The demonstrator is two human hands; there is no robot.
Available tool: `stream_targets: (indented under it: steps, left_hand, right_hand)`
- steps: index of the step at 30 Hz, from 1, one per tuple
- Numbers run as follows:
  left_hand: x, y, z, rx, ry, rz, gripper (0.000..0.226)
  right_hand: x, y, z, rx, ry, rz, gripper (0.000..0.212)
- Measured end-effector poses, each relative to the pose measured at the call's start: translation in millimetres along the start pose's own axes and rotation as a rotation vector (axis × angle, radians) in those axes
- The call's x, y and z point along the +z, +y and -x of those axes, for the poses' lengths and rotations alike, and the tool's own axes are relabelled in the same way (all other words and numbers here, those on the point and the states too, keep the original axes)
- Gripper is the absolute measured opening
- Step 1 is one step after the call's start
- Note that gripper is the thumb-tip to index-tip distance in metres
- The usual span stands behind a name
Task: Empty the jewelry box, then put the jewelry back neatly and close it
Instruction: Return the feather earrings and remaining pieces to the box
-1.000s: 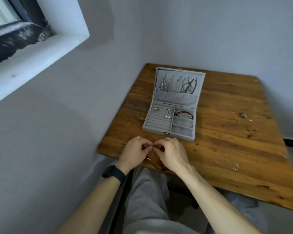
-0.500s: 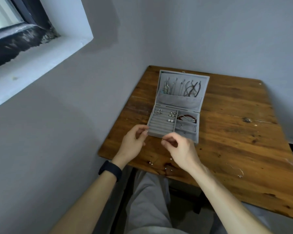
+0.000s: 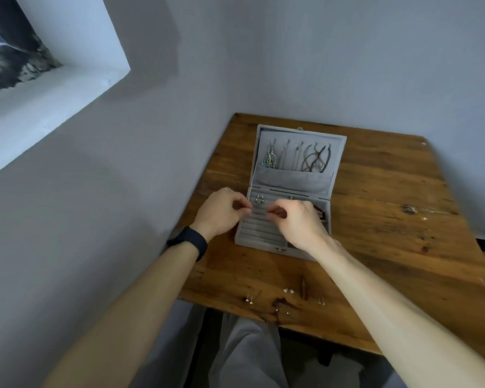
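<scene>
Hands (image 3: 263,217) hide jewelry box (image 3: 297,163) tray; pinch unclear.

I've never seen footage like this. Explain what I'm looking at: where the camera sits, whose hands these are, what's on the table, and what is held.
There is no machine here. The camera is worn on a person's head, looking down at their own arms. The left hand, with a dark wristband, and the right hand are pinched together over the ring-slot tray of an open grey jewelry box on a wooden table. Whatever they pinch is too small to make out. Necklaces hang in the box's raised lid. Several small earrings lie loose near the table's front edge.
</scene>
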State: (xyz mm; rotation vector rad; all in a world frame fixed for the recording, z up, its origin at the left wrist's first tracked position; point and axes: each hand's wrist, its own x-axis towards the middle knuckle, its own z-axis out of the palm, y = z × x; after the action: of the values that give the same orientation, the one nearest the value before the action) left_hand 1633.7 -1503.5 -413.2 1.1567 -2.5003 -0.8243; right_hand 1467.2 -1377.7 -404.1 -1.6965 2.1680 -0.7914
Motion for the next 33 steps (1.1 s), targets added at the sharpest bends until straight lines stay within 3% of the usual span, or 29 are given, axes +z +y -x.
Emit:
stream_targets:
  steps: [9,13,17,21,29,33]
  left_hand:
    - [1,0,-33,-0.004,-0.118,-0.094,0.006]
    - [5,-5,-38,-0.069,-0.172,-0.040,0.027]
    - [11,-6,-37,-0.096,-0.129,-0.039,0.031]
    - [15,-7,-34,-0.107,-0.106,-0.030,0.008]
    - [26,-12,-20,-0.097,-0.003,0.053,0.014]
    - [29,-9,-13,-0.083,0.063,0.065,0.010]
  right_hand:
    - [15,-9,-45,0.037,-0.222,0.227,0.020]
    - [12,-12,-53,0.048,-0.279,0.273,0.020]
    - [12,-14,-58,0.067,-0.334,0.261,0.016]
    - [15,-19,-62,0.088,-0.334,0.325,0.014]
    - [14,-21,-67,0.169,-0.372,0.295,0.014]
    - [19,-21,-63,0.146,-0.282,0.317,0.011]
